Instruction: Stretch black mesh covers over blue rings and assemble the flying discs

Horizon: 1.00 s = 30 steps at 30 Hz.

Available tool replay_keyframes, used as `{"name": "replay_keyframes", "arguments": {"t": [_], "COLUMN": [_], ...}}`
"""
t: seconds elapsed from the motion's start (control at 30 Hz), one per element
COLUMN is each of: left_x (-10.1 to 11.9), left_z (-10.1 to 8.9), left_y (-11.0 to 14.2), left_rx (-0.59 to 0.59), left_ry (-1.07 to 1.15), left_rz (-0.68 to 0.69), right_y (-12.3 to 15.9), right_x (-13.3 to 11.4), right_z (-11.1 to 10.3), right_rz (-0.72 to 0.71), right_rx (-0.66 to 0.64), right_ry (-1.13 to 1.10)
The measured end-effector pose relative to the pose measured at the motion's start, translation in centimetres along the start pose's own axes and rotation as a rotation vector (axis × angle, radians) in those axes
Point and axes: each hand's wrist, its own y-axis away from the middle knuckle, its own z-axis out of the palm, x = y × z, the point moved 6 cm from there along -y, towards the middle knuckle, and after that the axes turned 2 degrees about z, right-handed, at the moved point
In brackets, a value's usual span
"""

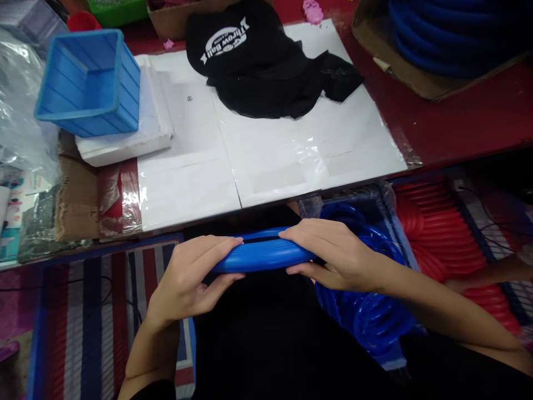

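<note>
Blue ring (pixel 266 255), seen nearly edge-on with a dark gap between near and far sides, held in front of the body, just off the near edge of the red table (pixel 470 119). Left hand (pixel 187 272) on the left end: fingers over the top, thumb underneath, curled to about the ring's thickness. Right hand (pixel 333 250) mirrored on the right end, same clamp. Nothing else seen in either. Progress, judging by this view: ring in hand and clear of the table, so that much done. Apparently a closed loop, but cannot confirm; joint, if any, perhaps under the fingers. Not yet set down. Not touching the black cloth (pixel 258 66), printed "Throw Ball", lying crumpled on the white sheet (pixel 270 161), well apart from both hands. Plenty left, seemingly: more blue rings (pixel 381 325) in the bin (pixel 402 228) beneath the right forearm, another blue stack (pixel 441 44) in the carton (pixel 412 83) at upper right. Finished or waiting, cannot tell. Beyond the bin, red rings (pixel 441 233), with another person's arm (pixel 495 272) reaching over. At left, blue basket (pixel 129 89) on a white block (pixel 125 145), apparently unused for now.
</note>
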Motion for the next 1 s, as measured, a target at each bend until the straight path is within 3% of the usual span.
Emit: {"name": "replay_keyframes", "arguments": {"t": [0.1,0.2,0.4,0.57,0.67,0.73,0.77,0.83,0.93,1.0], "left_x": [0.3,0.4,1.6,3.2,1.2,-0.5,-1.0,-1.7,-1.3,-0.3], "left_z": [0.0,0.0,-0.2,0.2,-1.2,-2.2,-2.5,-2.8,-2.3,-1.8], "left_y": [0.4,0.7,-1.0,-2.9,-1.3,0.8,1.8,3.2,3.4,2.5], "left_rx": [0.104,0.134,0.036,-0.084,-0.058,-0.031,-0.016,0.017,0.075,0.082], "left_ry": [-0.011,-0.036,-0.083,-0.046,0.024,0.026,0.044,0.073,0.059,-0.010], "left_rz": [-0.003,-0.032,-0.078,0.028,-0.108,-0.188,-0.193,-0.211,-0.167,-0.071], "right_y": [0.1,0.1,-1.4,-2.4,-0.7,1.4,2.6,3.9,3.3,2.0], "right_x": [-0.8,-0.4,1.3,-0.9,-0.1,2.1,3.2,4.7,5.0,3.7], "right_z": [0.0,0.1,-1.2,-2.2,-3.3,-4.8,-5.6,-6.1,-5.1,-4.1], "right_rz": [-0.008,0.015,0.048,-0.080,-0.017,0.128,0.149,0.118,0.095,0.085], "right_rx": [0.141,0.222,-0.003,-0.077,0.034,0.230,0.346,0.401,0.208,0.045], "right_ry": [0.056,0.024,-0.055,0.005,-0.006,-0.073,-0.140,-0.277,-0.339,-0.252]}}
